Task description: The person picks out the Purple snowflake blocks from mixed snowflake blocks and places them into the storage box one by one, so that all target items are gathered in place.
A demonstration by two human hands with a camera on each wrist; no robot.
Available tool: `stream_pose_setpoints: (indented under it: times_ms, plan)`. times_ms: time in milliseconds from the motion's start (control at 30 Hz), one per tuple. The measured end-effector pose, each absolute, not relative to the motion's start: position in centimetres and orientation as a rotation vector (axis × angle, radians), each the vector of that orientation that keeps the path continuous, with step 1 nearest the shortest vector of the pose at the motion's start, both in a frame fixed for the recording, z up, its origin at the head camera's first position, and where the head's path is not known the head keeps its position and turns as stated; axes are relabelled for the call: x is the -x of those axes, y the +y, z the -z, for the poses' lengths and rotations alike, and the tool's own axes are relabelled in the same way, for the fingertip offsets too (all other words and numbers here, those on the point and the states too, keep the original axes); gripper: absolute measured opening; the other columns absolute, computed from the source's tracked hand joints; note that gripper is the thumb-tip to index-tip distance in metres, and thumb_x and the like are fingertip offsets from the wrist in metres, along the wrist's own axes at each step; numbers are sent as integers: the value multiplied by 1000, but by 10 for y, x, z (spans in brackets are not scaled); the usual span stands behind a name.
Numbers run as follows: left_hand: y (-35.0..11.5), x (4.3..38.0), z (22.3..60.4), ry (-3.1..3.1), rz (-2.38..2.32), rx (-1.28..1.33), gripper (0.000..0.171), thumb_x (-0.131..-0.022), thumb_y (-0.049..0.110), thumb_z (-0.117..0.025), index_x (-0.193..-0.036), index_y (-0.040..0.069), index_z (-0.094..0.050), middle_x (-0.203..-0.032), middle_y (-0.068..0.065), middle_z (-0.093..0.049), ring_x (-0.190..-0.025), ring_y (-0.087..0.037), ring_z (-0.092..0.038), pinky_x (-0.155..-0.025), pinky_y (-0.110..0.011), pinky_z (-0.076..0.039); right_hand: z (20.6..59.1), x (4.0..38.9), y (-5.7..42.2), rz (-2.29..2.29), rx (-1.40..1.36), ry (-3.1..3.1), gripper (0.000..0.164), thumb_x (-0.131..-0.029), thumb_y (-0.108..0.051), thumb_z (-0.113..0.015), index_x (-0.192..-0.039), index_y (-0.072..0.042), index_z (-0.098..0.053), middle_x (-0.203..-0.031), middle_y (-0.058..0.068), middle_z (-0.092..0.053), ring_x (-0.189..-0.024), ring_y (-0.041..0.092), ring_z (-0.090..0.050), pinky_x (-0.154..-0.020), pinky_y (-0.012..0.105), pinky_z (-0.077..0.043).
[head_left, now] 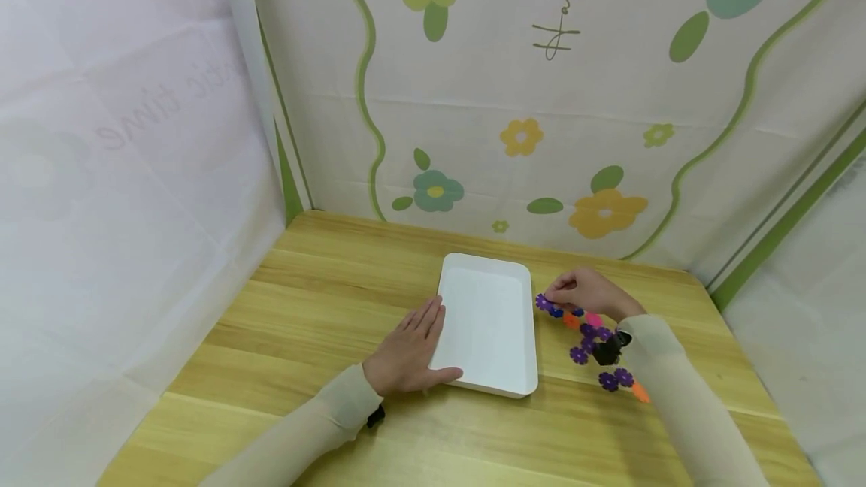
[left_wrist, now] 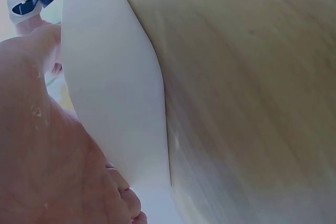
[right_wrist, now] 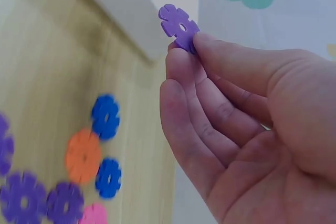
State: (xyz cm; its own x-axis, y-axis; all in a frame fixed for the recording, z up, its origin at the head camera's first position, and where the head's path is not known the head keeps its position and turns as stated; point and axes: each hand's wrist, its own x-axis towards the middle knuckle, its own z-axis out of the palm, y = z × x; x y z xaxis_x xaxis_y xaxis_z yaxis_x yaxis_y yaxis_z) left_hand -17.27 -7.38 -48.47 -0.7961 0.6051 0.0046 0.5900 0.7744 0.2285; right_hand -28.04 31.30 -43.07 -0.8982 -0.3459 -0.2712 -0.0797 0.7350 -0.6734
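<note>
Between thumb and fingertips my right hand [head_left: 588,293] pinches a purple snowflake disc [right_wrist: 178,27], a flat notched piece with a hole in its middle. It is held up just right of a white rectangular tray [head_left: 483,325]. My left hand [head_left: 409,348] rests along the tray's left edge, fingers straight and thumb spread over the near corner. In the left wrist view the palm lies against the tray's outer wall [left_wrist: 115,77]. Below the right hand, loose discs lie on the table, among them a blue disc [right_wrist: 106,117] and an orange disc [right_wrist: 83,156].
More discs spread under the right wrist: a pink disc [head_left: 593,319], several purple discs [head_left: 608,381] and another orange disc [head_left: 640,392]. The wooden table [head_left: 325,284] is bounded by a flower-printed cloth [head_left: 467,96] at the back and white cloth [head_left: 135,209] at the left.
</note>
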Motion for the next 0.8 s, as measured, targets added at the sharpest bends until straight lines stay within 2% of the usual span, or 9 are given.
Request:
stream_pose_setpoints:
  times_ms: [100, 300, 367, 567, 800]
  plan:
    - [-74, 173, 484, 2899, -331, -976, 105, -100, 72, -49, -164, -8, -23, -176, -25, -16, -165, -38, -19, -131, -51, -30, 427, 283, 301, 1025, 283, 2526, 22, -105, -26, -67, -114, -10, -79, -101, 18, -76, -84, 29, -67, -81, 40, -59]
    - [-75, 173, 483, 2898, -330, -962, 106, -100, 72, -50, -164, -8, -23, -176, -25, -16, -165, -38, -18, -131, -51, -29, 426, 294, 271, 1159, 228, 2458, 23, -104, -23, -69, -115, -6, -79, -112, 11, -79, -105, 30, -76, -99, 48, -62]
    - [-75, 173, 483, 2893, -333, -957, 106, -100, 72, -50, -164, -8, -23, -176, -24, -16, -165, -38, -18, -131, -51, -29, 428, 298, 261, 1182, 222, 2446, 23, -104, -22, -69, -115, -4, -79, -111, 12, -79, -103, 28, -77, -98, 47, -63]
    - [-74, 173, 484, 2884, -305, -930, 108, -99, 75, -48, -166, -5, -21, -177, -22, -13, -166, -35, -16, -133, -49, -27, 438, 312, 226, 1241, 156, 2453, 20, -102, -20, -73, -111, -4, -81, -105, 11, -81, -90, 18, -76, -84, 32, -66]
    - [-73, 173, 484, 2879, -274, -917, 108, -99, 77, -45, -167, -3, -18, -178, -20, -10, -166, -34, -14, -133, -48, -25, 462, 324, 192, 1338, 78, 2493, 19, -99, -16, -76, -110, -2, -82, -108, 13, -81, -85, 13, -75, -79, 27, -65]
